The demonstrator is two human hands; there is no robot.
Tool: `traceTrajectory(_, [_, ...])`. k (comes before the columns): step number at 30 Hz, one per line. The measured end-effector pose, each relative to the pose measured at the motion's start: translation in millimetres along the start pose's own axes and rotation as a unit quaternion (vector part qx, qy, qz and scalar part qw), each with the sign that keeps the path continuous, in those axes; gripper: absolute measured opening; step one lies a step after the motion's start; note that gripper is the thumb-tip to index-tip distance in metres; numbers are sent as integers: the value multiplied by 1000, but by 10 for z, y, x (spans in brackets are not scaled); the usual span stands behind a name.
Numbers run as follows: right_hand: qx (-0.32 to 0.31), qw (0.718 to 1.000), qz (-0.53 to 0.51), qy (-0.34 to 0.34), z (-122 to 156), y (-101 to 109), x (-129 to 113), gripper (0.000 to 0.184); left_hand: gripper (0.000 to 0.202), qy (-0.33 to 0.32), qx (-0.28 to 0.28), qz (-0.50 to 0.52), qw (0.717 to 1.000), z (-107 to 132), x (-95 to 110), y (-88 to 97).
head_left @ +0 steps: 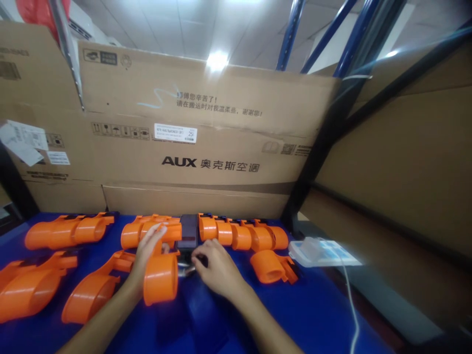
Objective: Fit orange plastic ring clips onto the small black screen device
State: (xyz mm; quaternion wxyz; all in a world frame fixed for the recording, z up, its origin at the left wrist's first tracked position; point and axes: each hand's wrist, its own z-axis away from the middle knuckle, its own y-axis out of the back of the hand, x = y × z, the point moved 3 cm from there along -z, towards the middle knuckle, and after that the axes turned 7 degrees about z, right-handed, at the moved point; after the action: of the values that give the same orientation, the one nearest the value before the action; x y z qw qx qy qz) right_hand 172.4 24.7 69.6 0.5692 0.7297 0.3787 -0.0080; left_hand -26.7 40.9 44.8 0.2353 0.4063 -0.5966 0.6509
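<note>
An orange plastic piece with a wide round ring (161,280) is held upright in my left hand (146,250), fingers along its back and upper arm. Close beside it, my right hand (216,268) is closed in a pinch, with a small dark thing at the fingertips that I cannot make out. Between the two hands a blurred shiny metal thing (186,269) shows low over the blue surface. Just beyond them a dark grey box (189,230) stands on that surface.
Similar orange pieces lie in a row at back right (241,236), at back left (66,231) and nearer on the left (90,295). One piece (267,266) lies alone right of my hand. A white power strip with a cord (324,251) sits far right. Cardboard (221,137) walls the back.
</note>
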Motion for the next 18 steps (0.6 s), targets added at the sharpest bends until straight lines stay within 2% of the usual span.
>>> traceTrajectory(2, [2,998,-64,6,4,59,-58,14,40,1,2,-15,1000,33,-32,-26])
traceTrajectory(4, [-28,987,-155,28,26,100,-140,22,43,0,5,-20,1000,55,-49,-45])
traceTrajectory(6, [-71,968,-235,57,65,117,-224,39,46,0,11,-21,1000,71,-47,-64])
traceTrajectory(8, [-87,955,-272,75,105,123,-280,54,51,-6,17,-33,999,82,-29,-83])
traceTrajectory(11, [-57,957,-276,72,139,128,-303,57,55,-56,10,-97,994,98,33,-97])
traceTrajectory(13, [-26,960,-272,63,146,134,-303,55,56,-112,-20,-160,981,138,89,-81])
traceTrajectory(15, [6,962,-269,49,148,144,-304,52,62,-171,-86,-247,950,237,150,-53])
traceTrajectory(16, [19,962,-269,43,150,148,-308,52,67,-201,-131,-303,922,313,181,-39])
traceTrajectory(18, [28,959,-278,40,160,147,-330,52,85,-265,-212,-437,833,499,247,-13])
